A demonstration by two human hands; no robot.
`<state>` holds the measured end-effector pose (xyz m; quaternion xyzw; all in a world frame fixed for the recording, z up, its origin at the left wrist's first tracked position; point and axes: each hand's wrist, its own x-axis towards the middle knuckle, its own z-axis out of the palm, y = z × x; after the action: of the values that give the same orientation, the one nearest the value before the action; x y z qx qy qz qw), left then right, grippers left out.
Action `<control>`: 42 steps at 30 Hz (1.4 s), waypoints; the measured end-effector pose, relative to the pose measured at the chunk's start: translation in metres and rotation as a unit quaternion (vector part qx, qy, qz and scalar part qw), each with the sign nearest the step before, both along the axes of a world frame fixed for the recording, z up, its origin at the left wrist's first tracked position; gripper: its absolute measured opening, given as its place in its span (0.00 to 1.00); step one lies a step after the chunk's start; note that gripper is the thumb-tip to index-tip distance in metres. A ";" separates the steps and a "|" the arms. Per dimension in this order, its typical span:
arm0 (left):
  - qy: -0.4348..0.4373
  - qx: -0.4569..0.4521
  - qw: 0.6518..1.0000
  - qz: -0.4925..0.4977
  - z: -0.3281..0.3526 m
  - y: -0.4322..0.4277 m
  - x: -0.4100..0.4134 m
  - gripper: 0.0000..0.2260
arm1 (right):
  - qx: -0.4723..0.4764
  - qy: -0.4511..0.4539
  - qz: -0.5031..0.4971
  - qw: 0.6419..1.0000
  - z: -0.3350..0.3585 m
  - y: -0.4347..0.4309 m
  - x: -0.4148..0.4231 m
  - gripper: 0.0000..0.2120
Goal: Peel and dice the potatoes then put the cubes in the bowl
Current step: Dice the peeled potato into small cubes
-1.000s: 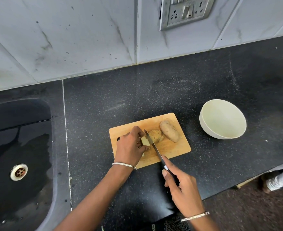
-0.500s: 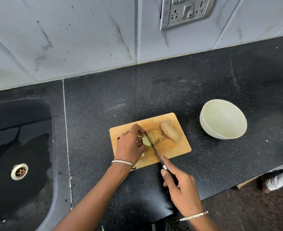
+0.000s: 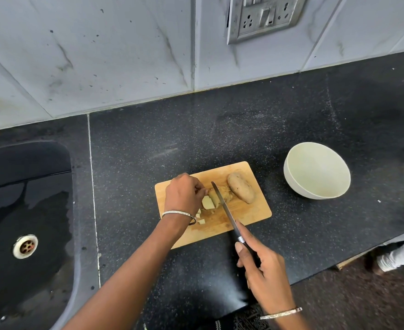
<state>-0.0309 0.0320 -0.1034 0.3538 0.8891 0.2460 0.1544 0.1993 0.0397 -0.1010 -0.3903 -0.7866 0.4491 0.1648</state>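
In the head view, a light wooden cutting board [image 3: 251, 215] lay on the black speckled stone worktop [image 3: 243, 129]. A half-cut brown potato [image 3: 227, 194] lay near the middle of the board. The left hand [image 3: 183, 194] came in from the left side, and its curled fingers held the cut end of that potato. The right hand [image 3: 263, 270] was wrapped around the black handle of a long silver knife [image 3: 222, 203], with the pointer finger stretched along the top. The blade lay across the half-cut potato, slanting from the far side of the board back to the right hand.

A pale yellow potato slice [image 3: 207, 203] stood just beside the blade, next to the left fingers. A few small pale potato bits [image 3: 201, 221] lay on the board near the left wrist. A whole brown potato [image 3: 241, 190] lay on the board to the right of the half-cut one and seemed to touch it.

A round cream bowl [image 3: 291, 183] sat on the worktop to the right of the board, apart from it. Each wrist wore a thin silver bracelet [image 3: 178, 213]. A dark wet sink [image 3: 29, 186] with a round metal drain [image 3: 25, 246] was on the left. Behind the worktop were grey marble wall tiles [image 3: 101, 55] and a metal socket plate [image 3: 265, 16].
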 end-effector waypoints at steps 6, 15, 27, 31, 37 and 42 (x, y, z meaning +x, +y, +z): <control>-0.005 -0.011 1.000 -0.006 0.001 -0.005 -0.004 0.04 | -0.015 -0.008 0.006 1.000 -0.001 -0.002 0.000 0.23; 0.002 -0.016 0.999 -0.034 -0.007 -0.011 -0.008 0.04 | -0.024 -0.006 0.006 1.000 0.001 -0.001 -0.001 0.22; -0.004 0.010 0.998 -0.064 -0.008 -0.031 0.010 0.21 | 0.029 -0.037 0.027 0.999 -0.007 -0.005 -0.005 0.23; -0.019 0.029 0.999 -0.036 -0.010 -0.032 0.012 0.22 | 0.066 -0.053 0.037 0.996 -0.005 -0.005 -0.006 0.25; -0.010 0.012 0.999 -0.047 -0.009 -0.030 0.012 0.20 | 0.099 -0.073 0.044 0.991 -0.006 -0.004 -0.004 0.26; 0.005 0.015 0.998 -0.055 -0.010 -0.031 0.014 0.21 | 0.089 -0.051 0.041 0.994 -0.012 -0.004 -0.004 0.25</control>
<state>-0.0170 0.0007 -0.1132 0.4057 0.8653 0.2488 0.1574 0.1954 0.0361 -0.1127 -0.3633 -0.8464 0.3634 0.1402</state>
